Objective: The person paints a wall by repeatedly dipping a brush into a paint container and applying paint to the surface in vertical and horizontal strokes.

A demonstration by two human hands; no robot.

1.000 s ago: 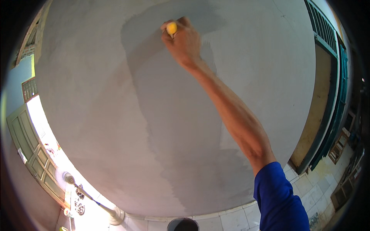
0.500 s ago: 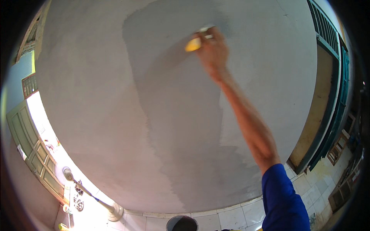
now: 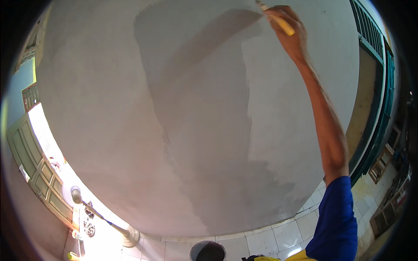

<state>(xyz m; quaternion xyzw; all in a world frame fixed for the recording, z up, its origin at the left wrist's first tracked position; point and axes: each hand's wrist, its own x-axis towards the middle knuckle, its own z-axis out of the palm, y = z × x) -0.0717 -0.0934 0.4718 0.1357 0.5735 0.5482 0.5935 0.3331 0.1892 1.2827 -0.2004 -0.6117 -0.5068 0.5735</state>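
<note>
Raised high toward the upper right, my right hand (image 3: 294, 40) is closed around a paintbrush with a yellow handle (image 3: 284, 25). Its pale head (image 3: 261, 5) points up and left, at or close to the grey wall (image 3: 100, 113); whether the bristles touch cannot be made out. A darker, wet-looking patch (image 3: 200, 117) runs down the middle of the wall, its edges uneven and its lower part wider. The shadow of my arm falls across the patch's upper part. My left hand is out of sight.
At the wall's foot, a dark bucket (image 3: 208, 252) stands on white floor tiles (image 3: 261, 241). A pedestal fan (image 3: 76, 195) and a green panelled door (image 3: 37, 161) are at the left. A dark green door frame (image 3: 378, 100) borders the wall at the right.
My right hand has moved up and to the right with the paintbrush, and the brush head now points up and left. The arm's shadow has shifted along with it.
</note>
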